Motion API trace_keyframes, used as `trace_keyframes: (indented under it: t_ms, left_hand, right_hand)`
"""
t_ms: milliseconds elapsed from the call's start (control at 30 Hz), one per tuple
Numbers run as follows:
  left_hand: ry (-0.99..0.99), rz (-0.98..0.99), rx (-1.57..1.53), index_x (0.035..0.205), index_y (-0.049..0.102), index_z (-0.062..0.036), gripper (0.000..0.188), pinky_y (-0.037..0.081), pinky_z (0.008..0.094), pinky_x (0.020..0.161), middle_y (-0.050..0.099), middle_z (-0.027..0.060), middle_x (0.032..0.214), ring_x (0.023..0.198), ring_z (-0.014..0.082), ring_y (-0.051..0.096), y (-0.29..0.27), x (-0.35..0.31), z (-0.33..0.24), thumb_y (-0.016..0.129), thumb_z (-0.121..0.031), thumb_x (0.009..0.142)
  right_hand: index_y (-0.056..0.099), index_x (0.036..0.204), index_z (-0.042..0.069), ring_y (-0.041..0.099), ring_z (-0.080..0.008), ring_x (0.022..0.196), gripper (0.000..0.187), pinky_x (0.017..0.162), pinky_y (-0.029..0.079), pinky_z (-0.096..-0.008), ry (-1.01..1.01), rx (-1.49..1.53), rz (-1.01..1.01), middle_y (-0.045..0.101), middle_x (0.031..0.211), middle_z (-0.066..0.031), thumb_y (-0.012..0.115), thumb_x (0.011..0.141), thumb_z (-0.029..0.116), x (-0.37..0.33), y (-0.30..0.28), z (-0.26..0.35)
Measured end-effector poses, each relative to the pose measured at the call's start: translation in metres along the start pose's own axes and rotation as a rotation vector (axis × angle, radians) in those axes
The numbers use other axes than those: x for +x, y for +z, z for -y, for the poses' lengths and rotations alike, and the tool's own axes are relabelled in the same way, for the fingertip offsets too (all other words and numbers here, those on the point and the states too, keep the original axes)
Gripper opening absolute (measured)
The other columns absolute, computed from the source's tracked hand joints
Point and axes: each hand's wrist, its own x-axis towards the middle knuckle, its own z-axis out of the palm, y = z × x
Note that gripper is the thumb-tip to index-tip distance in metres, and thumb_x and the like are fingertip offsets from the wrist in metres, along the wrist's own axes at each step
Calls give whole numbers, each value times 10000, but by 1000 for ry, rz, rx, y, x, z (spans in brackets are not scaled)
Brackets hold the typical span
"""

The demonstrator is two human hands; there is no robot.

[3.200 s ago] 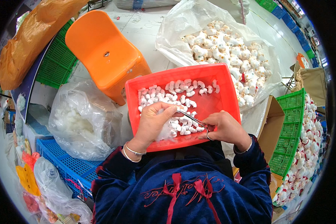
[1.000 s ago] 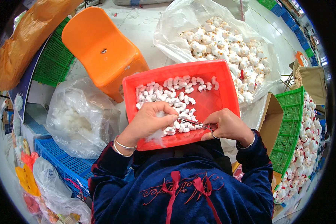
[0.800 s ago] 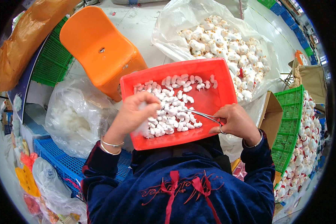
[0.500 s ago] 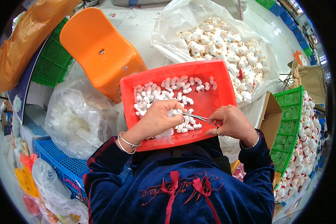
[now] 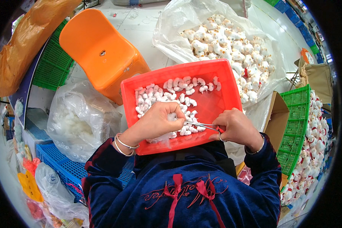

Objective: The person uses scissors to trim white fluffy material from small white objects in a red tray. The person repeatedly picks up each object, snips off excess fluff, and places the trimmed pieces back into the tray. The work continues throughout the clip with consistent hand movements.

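In front of me sits a red plastic tray (image 5: 212, 100) with several small curved white stuffed pieces (image 5: 148, 94) spread in it. My left hand (image 5: 157, 119) is above its near left part, closed in a pinch round a small white stuffed piece (image 5: 172, 116). My right hand (image 5: 236, 126) grips scissor-handled forceps (image 5: 201, 124), a finger through one ring. Their thin metal tips reach the pinched fingers of my left hand; whether the jaws hold anything is hidden. A tuft of white stuffing (image 5: 161, 140) shows under my left hand.
Beyond the tray lies an open clear bag (image 5: 174, 22) full of white plush figures (image 5: 235, 49). An orange stool (image 5: 95, 49) stands far left, near a bag of white stuffing (image 5: 74, 125) and a blue crate (image 5: 70, 167). A cardboard box (image 5: 275, 117) and green crate (image 5: 294, 133) are right.
My left hand has shifted slightly left and down. The white piece shows less between its fingers, and the forceps now point flatter toward it.
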Motion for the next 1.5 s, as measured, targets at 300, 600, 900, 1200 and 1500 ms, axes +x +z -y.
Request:
trace_keyframes:
  t_ms: [300,600,900,1200,1500]
  left_hand:
    - [-111,-92,-95,996,694,-1,89,525,248,761,696,39,922,787,92,642,-32,-18,2,673,-69,942]
    - [-149,63,-238,1132,690,23,214,525,235,726,701,35,901,772,70,631,4,11,11,657,-125,981]
    - [-19,-155,-67,979,693,-14,95,482,210,705,667,-26,879,806,42,590,7,2,2,724,-76,914]
    - [30,-285,-144,960,705,-12,111,493,216,672,682,-19,853,768,29,603,5,4,13,713,-121,946]
    - [114,-389,-28,956,699,16,124,510,247,689,686,-6,832,764,48,600,10,-2,5,698,-105,929]
  right_hand:
    - [738,783,72,674,-299,771,287,701,509,-423,125,-180,8,682,730,-89,889,651,277,-19,-17,-15]
    - [750,817,76,665,-283,794,298,715,456,-421,68,-273,-62,673,734,-68,889,657,285,-15,-22,-3]
    - [737,874,35,670,-307,843,343,739,518,-421,129,-89,8,682,800,-97,885,691,285,-9,-13,-1]
    - [672,1136,-11,678,-366,941,516,854,543,-427,35,184,-62,690,938,-178,860,767,298,-5,14,-1]
    - [684,946,1,663,-346,700,340,642,515,-418,40,381,-53,657,764,-171,812,815,288,1,40,19]
